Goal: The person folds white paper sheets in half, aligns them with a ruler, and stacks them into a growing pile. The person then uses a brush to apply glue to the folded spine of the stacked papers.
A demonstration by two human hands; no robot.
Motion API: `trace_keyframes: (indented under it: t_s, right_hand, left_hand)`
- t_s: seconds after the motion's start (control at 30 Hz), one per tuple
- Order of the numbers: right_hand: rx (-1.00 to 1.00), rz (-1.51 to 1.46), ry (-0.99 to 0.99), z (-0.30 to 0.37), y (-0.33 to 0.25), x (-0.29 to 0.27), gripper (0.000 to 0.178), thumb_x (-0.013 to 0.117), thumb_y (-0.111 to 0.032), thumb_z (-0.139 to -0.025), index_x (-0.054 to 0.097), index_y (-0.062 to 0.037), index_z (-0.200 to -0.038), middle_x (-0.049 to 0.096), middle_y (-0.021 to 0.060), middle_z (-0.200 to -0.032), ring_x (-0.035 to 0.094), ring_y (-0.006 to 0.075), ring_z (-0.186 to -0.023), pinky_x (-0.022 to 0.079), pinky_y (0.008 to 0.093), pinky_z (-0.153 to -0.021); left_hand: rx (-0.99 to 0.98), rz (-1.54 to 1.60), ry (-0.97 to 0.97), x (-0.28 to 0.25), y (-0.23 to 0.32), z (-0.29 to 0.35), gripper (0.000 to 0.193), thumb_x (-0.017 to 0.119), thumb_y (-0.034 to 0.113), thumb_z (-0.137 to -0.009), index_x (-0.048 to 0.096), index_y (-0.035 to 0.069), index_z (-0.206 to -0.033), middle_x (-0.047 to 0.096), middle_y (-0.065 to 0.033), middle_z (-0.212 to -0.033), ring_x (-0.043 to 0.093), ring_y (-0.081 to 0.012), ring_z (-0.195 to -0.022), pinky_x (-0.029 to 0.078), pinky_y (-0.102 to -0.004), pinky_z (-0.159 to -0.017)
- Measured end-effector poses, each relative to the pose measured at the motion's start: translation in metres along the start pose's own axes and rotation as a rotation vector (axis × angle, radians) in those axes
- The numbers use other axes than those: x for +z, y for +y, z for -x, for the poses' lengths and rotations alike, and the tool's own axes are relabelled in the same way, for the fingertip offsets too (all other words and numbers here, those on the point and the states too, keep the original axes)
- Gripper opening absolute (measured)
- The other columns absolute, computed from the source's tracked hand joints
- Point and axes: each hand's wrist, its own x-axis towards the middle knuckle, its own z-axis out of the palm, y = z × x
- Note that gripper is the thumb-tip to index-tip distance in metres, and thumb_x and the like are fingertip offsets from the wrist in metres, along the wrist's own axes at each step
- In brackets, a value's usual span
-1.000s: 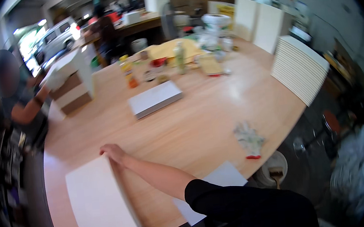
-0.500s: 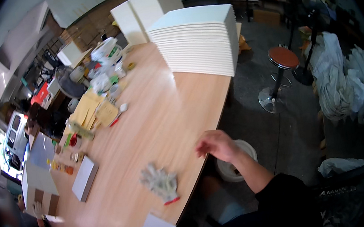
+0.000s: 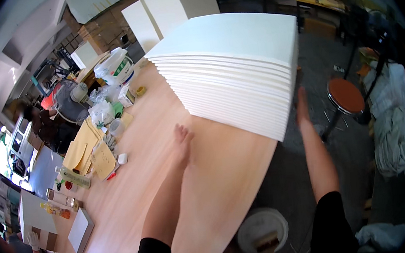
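Note:
A tall stack of thick white boards (image 3: 227, 82) stands on the wooden table (image 3: 121, 199), its layered edges facing me. My left hand (image 3: 183, 141) is over the tabletop just short of the stack's near left corner, holding nothing, with its slightly blurred fingers extended. On the other side, my right hand (image 3: 302, 108) is held upright and flat along the stack's right side. Whether its palm touches the boards I cannot tell, as the fingertips are partly hidden at the stack's edge.
Bottles (image 3: 73, 177), yellow sheets (image 3: 83, 146), plastic bags and a white tub (image 3: 115, 69) line the table's far left side. A white bucket with a brush (image 3: 266, 242) stands below the right edge. A red-brown stool (image 3: 345, 95) is to the right. Another person's gloved hand (image 3: 33, 239) is at far left.
The stack looks nearer and larger. My right hand has gone from beside the table edge to the stack's right side. My left hand has come into view. The grey glove no longer shows.

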Motion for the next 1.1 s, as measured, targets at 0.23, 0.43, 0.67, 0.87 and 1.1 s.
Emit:
trace_keyframes:
  t_s: [0.23,0.43,0.67,0.87,1.1]
  right_hand:
    - [0.097,-0.032,-0.276,-0.089,0.005,0.014,0.091,0.033,-0.072,-0.107,0.035,-0.0010,-0.163,0.042,0.0173,-0.164,0.041,0.0297,-0.150,0.032,0.0370,-0.122]
    - [-0.136,0.130,-0.187,-0.077,0.015,-0.005,0.087,0.030,-0.069,-0.109,0.040,0.0001,-0.161,0.050,0.0159,-0.159,0.047,0.0283,-0.145,0.036,0.0350,-0.120]
    - [-0.168,0.048,-0.090,0.028,0.008,0.022,0.071,0.026,-0.057,-0.115,0.055,-0.0007,-0.148,0.064,0.0118,-0.140,0.059,0.0232,-0.127,0.042,0.0355,-0.112]
    - [-0.211,0.078,-0.016,0.092,0.042,-0.026,0.064,0.028,-0.050,-0.116,0.062,0.0009,-0.137,0.067,0.0126,-0.130,0.062,0.0212,-0.118,0.046,0.0358,-0.106]
    - [-0.353,0.300,0.094,0.238,0.069,-0.004,0.059,0.030,-0.040,-0.116,0.068,0.0053,-0.114,0.069,0.0232,-0.118,0.062,0.0377,-0.115,0.043,0.0485,-0.104]
  left_hand:
    - [0.068,-0.419,0.168,0.058,0.006,-0.071,0.065,0.061,0.005,-0.088,0.040,0.001,-0.149,0.061,-0.0220,-0.135,0.058,-0.0363,-0.129,0.046,-0.0463,-0.107]
    - [0.023,-0.370,0.158,0.052,-0.007,-0.091,0.063,0.060,0.001,-0.083,0.042,-0.003,-0.143,0.063,-0.0209,-0.129,0.060,-0.0353,-0.122,0.049,-0.0441,-0.104]
    - [0.046,-0.136,0.087,0.001,-0.006,-0.072,0.072,0.051,-0.007,-0.084,0.031,-0.001,-0.153,0.060,-0.0154,-0.133,0.058,-0.0221,-0.114,0.049,-0.0344,-0.095]
    - [-0.070,-0.132,0.069,-0.049,0.016,0.021,0.057,0.052,-0.003,-0.085,0.052,0.001,-0.142,0.064,-0.0096,-0.125,0.059,-0.0170,-0.107,0.049,-0.0312,-0.089]
    - [-0.010,-0.075,0.242,-0.163,-0.008,0.132,0.048,0.052,-0.001,-0.093,0.056,0.002,-0.141,0.067,-0.0114,-0.132,0.061,-0.0216,-0.123,0.049,-0.0337,-0.104]
